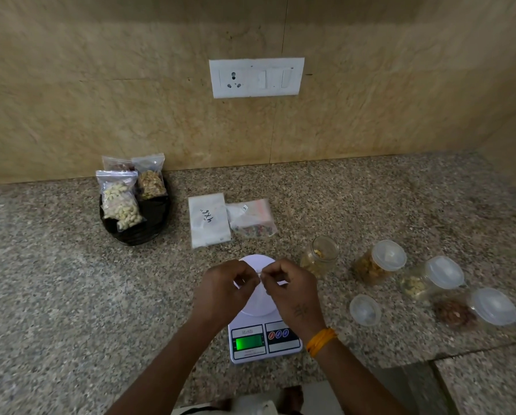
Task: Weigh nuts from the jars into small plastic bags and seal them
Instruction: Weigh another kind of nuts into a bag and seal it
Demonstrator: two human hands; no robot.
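- Left hand [225,287] and right hand [289,290] meeting over the scale [262,339], fingertips pinching a small clear bag [259,274], barely discernible.
- Scale display lit green; reading illegible.
- Open jar [321,257] just right of the scale; loose lid [365,310] nearer.
- Three lidded jars [382,263] lying further right.
- Filled bags [120,203] in a dark basket [149,226], far left.
- Empty bag packs [208,220] beyond the scale.
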